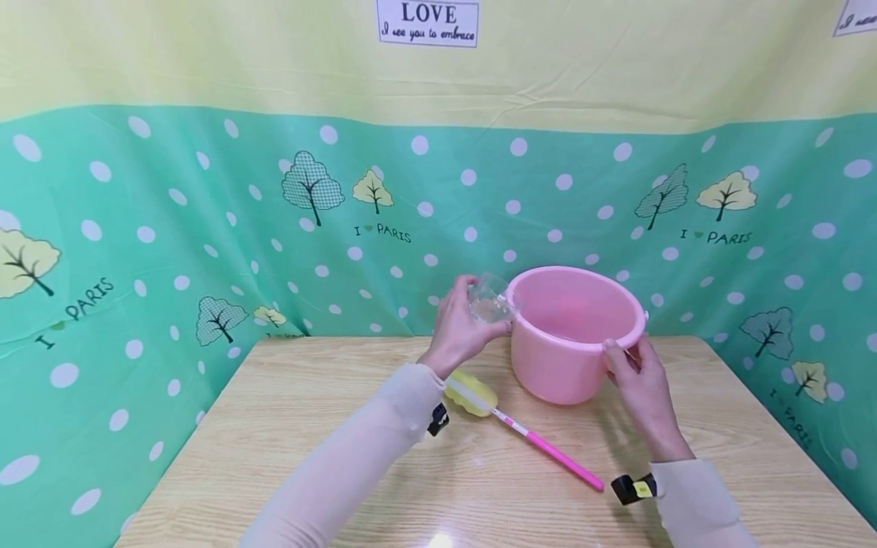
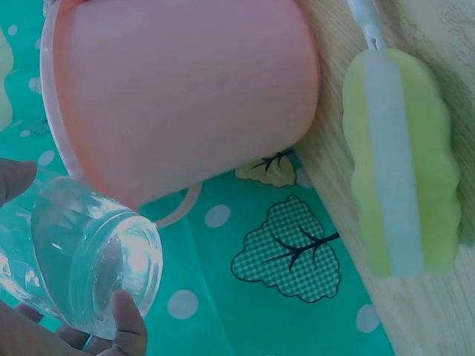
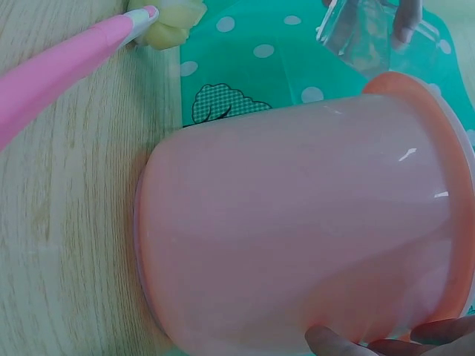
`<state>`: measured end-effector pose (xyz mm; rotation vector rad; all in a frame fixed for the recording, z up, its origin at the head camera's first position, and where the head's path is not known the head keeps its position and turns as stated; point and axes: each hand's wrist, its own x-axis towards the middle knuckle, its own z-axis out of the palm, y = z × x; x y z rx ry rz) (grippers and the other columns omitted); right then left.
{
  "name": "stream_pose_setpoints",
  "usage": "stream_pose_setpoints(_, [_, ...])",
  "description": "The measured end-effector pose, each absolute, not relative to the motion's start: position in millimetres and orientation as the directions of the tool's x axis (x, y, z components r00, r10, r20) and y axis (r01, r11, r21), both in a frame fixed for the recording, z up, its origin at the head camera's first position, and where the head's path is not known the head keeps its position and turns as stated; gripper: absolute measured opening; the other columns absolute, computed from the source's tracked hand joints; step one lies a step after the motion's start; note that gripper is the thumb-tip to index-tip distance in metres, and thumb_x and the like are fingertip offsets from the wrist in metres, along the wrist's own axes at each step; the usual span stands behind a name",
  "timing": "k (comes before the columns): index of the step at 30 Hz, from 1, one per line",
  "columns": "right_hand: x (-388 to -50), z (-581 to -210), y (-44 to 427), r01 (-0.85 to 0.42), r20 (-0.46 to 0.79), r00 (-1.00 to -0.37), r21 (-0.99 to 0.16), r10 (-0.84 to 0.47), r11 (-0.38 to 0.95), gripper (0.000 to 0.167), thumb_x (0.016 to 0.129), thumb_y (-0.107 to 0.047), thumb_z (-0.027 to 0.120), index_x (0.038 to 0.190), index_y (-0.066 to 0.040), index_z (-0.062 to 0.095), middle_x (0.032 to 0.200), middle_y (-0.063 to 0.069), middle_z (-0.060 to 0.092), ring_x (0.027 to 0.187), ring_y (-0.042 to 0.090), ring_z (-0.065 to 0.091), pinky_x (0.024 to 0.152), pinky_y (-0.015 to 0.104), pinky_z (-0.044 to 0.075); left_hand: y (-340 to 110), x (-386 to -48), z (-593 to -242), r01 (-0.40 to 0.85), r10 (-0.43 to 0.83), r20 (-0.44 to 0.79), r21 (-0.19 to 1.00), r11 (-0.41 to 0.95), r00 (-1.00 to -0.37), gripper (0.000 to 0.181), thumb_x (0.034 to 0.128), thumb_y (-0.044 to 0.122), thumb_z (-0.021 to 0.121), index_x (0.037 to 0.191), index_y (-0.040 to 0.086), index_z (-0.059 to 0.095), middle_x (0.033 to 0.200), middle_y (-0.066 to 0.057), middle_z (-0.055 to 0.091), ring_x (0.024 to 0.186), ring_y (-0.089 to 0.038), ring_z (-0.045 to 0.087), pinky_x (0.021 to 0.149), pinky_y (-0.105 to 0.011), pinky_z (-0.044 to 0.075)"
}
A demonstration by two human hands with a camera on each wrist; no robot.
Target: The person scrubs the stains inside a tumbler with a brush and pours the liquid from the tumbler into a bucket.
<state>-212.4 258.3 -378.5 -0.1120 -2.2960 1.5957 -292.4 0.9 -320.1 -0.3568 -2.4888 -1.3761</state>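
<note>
My left hand [image 1: 464, 320] grips a clear glass [image 1: 490, 298] at the left rim of a pink bucket [image 1: 558, 365]. In the left wrist view the glass [image 2: 96, 256] is tilted, its thick base towards the camera, with fingers and thumb around it. My right hand [image 1: 640, 388] holds the bucket's right front rim, thumb at the rim and fingers by the outer wall. In the right wrist view its fingertips [image 3: 334, 343] touch the bucket [image 3: 297, 222] near the rim. The bucket stands upright on the table; its inner bottom is hidden.
A sponge brush with a yellow head [image 1: 473, 393] and pink handle [image 1: 565, 459] lies on the wooden table [image 1: 329, 426] in front of the bucket. Behind the table hangs a green and yellow patterned cloth [image 1: 411, 198], also along both sides.
</note>
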Motion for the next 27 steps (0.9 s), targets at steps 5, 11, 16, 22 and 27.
stream_pose_setpoints(5, [-212,-379,259,-0.127,0.231,-0.941,-0.92,0.25,0.372,0.071,0.097,-0.051,0.044,0.154,-0.021,0.014,0.153,0.015,0.027,0.134,0.038,0.036,0.096,0.046,0.042,1,-292,-319,0.339,0.083,0.354,0.76,0.555,-0.931,0.09,0.0622,0.042,0.087,0.136,0.022,0.041,0.126,-0.004,0.054,0.112,-0.022,0.051,0.087,-0.044,0.049])
stream_pose_setpoints(11, [-212,-378,259,-0.135,0.234,-0.94,-0.923,0.249,0.36,0.07,0.097,-0.05,0.045,0.154,-0.023,0.015,0.153,0.015,0.028,0.133,0.036,0.037,0.096,0.044,0.042,1,-293,-316,0.345,0.087,0.362,0.748,0.567,-0.928,0.089,0.0629,0.039,0.086,0.138,0.024,0.042,0.125,-0.005,0.054,0.112,-0.022,0.049,0.087,-0.046,0.048])
stream_pose_setpoints(16, [-212,-376,259,-0.134,0.23,-0.94,-0.928,0.251,0.346,0.069,0.097,-0.049,0.045,0.154,-0.023,0.016,0.153,0.015,0.029,0.132,0.035,0.038,0.097,0.039,0.043,2,-294,-314,0.356,0.095,0.373,0.737,0.575,-0.923,0.087,0.0637,0.037,0.086,0.139,0.024,0.043,0.125,-0.005,0.055,0.114,-0.023,0.048,0.089,-0.046,0.046])
stream_pose_setpoints(22, [-213,-377,259,-0.136,0.233,-0.939,-0.927,0.251,0.349,0.07,0.096,-0.05,0.045,0.154,-0.021,0.017,0.152,0.017,0.029,0.132,0.036,0.038,0.097,0.041,0.043,3,-294,-311,0.363,0.105,0.374,0.731,0.579,-0.921,0.086,0.0638,0.036,0.086,0.138,0.026,0.045,0.119,-0.003,0.056,0.111,-0.021,0.048,0.086,-0.044,0.047])
stream_pose_setpoints(27, [-213,-378,259,-0.138,0.235,-0.94,-0.925,0.246,0.355,0.069,0.096,-0.05,0.044,0.154,-0.023,0.017,0.152,0.017,0.029,0.133,0.037,0.037,0.096,0.039,0.043,2,-294,-309,0.356,0.108,0.366,0.726,0.588,-0.924,0.087,0.0636,0.036,0.086,0.139,0.025,0.044,0.12,-0.004,0.056,0.11,-0.022,0.048,0.085,-0.045,0.047])
